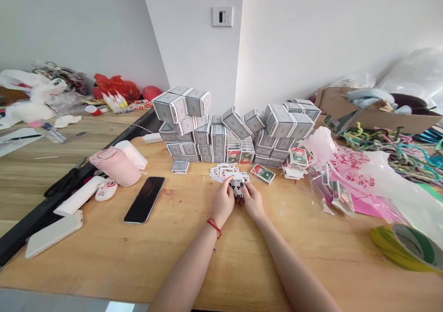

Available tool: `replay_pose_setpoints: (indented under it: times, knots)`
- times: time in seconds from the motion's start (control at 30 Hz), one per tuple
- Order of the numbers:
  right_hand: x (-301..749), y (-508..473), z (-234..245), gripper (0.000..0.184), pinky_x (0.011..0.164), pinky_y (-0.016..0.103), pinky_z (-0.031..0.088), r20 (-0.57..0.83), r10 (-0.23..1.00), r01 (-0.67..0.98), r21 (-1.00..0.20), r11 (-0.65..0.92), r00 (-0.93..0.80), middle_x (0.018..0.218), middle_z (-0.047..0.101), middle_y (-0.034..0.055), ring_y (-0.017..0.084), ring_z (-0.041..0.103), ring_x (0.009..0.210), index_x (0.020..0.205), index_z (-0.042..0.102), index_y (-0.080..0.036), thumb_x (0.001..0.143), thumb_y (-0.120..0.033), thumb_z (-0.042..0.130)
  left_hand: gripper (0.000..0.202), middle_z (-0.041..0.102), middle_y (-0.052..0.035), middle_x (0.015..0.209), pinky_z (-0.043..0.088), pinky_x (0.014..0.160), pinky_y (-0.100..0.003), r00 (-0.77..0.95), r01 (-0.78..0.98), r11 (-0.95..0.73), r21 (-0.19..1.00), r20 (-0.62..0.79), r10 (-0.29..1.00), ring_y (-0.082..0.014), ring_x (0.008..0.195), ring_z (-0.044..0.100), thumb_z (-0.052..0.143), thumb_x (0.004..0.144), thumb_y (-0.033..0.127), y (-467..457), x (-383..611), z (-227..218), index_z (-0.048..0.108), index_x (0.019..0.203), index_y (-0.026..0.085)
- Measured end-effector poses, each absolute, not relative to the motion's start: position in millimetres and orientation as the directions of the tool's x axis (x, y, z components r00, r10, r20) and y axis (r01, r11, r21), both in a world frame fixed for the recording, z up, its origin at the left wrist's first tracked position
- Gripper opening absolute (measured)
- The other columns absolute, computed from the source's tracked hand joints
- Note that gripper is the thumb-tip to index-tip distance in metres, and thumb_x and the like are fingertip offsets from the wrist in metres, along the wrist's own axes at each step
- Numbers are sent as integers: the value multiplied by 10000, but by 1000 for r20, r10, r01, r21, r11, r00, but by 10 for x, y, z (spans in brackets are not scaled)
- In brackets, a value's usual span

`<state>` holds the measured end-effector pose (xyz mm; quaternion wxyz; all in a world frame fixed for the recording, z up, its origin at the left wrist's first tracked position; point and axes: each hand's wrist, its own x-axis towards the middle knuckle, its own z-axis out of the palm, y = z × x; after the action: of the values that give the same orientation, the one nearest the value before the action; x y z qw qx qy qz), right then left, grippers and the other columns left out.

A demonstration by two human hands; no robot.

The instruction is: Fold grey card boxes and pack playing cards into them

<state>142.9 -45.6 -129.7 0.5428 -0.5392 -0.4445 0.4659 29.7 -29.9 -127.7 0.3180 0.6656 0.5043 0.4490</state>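
Note:
Both hands meet over a small stack of playing cards (237, 189), with a club card face up on top. My left hand (223, 198) grips the stack's left side, its wrist wearing a red string bracelet. On the opposite side, my right hand (253, 199) holds it with the thumb on the front. Just beyond lie loose face-up cards (219, 171) spread on the table. A card box (263, 174) with a green and red front rests to the right of them. Behind stand stacked blocks of grey-backed cards (180, 136) and more card boxes (247, 156).
On the left are a black phone (144, 200), a pink tumbler (116, 165) and a white power bank (54, 233). To the right lie a pink plastic bag (349, 164), yellow tape (391, 247) and a pile of boxes (296, 159). A cardboard box (374, 116) stands at the back right.

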Motion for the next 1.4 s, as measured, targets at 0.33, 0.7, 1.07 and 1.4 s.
replay_pose_setpoints:
  times: [0.33, 0.7, 1.07, 1.4]
  knots:
    - [1427, -437, -1211, 310, 677, 336, 508, -166, 985, -512, -843, -167, -48, 874, 648, 33, 203, 603, 812, 895, 576, -219, 692, -450, 606, 220, 605, -78, 992, 456, 841, -342, 39, 350, -349, 869, 359, 933, -176, 951, 563, 391, 851, 191, -274, 306, -1303, 568, 981, 184]
    - [1422, -441, -1192, 274, 685, 338, 513, -186, 971, -623, -745, -238, -149, 859, 655, 40, 171, 611, 757, 890, 590, -187, 704, -383, 636, 245, 638, -73, 1008, 469, 843, -331, 67, 361, -368, 857, 370, 927, -177, 961, 587, 427, 841, 198, -273, 261, -1267, 583, 1029, 201]
    - [1484, -395, -1209, 333, 428, 233, 428, -167, 975, -618, -785, -43, 144, 796, 651, 31, 127, 558, 522, 896, 534, -214, 679, -453, 619, 206, 660, -92, 898, 492, 760, -310, -281, 297, -156, 942, 242, 929, -171, 824, 628, 493, 792, 236, -190, 181, -1279, 577, 961, 154]
    - [1559, -357, -1225, 292, 690, 360, 507, -83, 963, -620, -778, 99, 258, 869, 653, 43, 189, 611, 749, 849, 601, -188, 670, -416, 637, 186, 637, -58, 885, 494, 733, -284, 29, 299, -306, 904, 312, 950, -141, 788, 614, 529, 775, 258, -308, 259, -1200, 552, 937, 170]
